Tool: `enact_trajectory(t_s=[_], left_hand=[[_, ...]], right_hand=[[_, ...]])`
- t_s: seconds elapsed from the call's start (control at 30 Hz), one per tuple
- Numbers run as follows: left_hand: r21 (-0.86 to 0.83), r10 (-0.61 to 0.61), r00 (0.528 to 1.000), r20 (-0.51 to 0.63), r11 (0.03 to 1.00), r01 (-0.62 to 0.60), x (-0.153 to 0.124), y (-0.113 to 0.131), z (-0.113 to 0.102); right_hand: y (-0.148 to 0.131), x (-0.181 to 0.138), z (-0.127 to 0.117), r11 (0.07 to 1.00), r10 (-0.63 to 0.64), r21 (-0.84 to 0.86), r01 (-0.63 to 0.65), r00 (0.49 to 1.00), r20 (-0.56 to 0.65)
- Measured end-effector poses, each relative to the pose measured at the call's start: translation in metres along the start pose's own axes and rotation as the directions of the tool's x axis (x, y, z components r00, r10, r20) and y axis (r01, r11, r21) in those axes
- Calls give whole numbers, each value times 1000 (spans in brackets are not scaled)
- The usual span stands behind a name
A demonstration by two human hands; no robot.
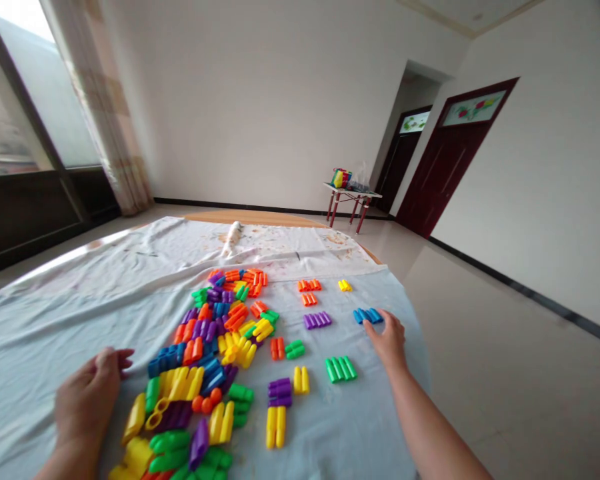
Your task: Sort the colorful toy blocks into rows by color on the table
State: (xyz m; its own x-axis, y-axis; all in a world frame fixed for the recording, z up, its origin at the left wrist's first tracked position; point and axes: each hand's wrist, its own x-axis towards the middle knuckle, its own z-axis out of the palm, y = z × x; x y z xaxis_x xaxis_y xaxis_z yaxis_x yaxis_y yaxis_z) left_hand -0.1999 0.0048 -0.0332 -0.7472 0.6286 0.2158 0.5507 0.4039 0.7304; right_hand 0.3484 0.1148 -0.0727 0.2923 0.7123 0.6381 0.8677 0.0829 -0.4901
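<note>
At the table's right side, my right hand (pixel 389 337) has its thumb and fingers around a row of joined blue plastic tubes (pixel 368 316), which lies on the cloth. My left hand (pixel 91 393) is by the left edge of a pile of colourful plastic tube blocks (pixel 205 330), fingers loosely stretched and holding nothing. Green joined tubes (pixel 341 369) lie below the blue ones, with purple joined tubes (pixel 318 321) to their left. Farther back are orange pieces (pixel 309 285) and a small yellow piece (pixel 345 285). Yellow tubes (pixel 275 427) and purple tubes (pixel 279 392) sit beside the pile.
A light blue cloth (pixel 375 433) and a stained white cloth (pixel 190 243) cover the round table. Beyond it, a small folding table (pixel 353 192) carries a colourful bag (pixel 341 178) near the wall. A curtain (pixel 111 113) hangs at the left; a dark red door (pixel 457 157) stands right.
</note>
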Motion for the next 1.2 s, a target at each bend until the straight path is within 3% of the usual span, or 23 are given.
enact_trajectory(t_s=[0.1,0.33,0.47,0.57,0.67,0.77,0.83,0.9,1.07,1.2], left_hand=[[-60,-83,994,68,994,87,-4,8,-5],[-58,-58,992,113,996,64,-7,15,-6],[-60,-55,990,128,996,63,-5,13,-5],[-91,-41,989,145,994,55,-5,13,-5],[-140,-32,987,156,989,54,-7,13,-5],[-200,-34,987,160,978,66,-8,13,-6],[-239,-38,986,160,968,76,-9,12,-5],[-268,-40,986,161,960,83,-9,12,-5],[-285,-39,986,163,955,85,-10,15,-7],[-236,-38,992,124,970,67,-9,11,-2]], right_hand=[[2,2,1,1000,-3,6,3,1000,3],[-12,6,-10,993,-89,75,94,994,-68],[-59,-2,-29,940,-265,254,229,957,116],[-108,-14,-37,883,-408,376,281,855,320],[-149,-23,-31,831,-539,438,343,688,486],[-168,-27,-20,825,-565,410,389,542,622],[-172,-27,-15,845,-525,357,398,488,697],[-171,-27,-14,868,-480,309,390,493,726],[-167,-30,-22,919,-385,219,327,631,674],[-163,-32,-29,937,-324,131,325,661,677]])
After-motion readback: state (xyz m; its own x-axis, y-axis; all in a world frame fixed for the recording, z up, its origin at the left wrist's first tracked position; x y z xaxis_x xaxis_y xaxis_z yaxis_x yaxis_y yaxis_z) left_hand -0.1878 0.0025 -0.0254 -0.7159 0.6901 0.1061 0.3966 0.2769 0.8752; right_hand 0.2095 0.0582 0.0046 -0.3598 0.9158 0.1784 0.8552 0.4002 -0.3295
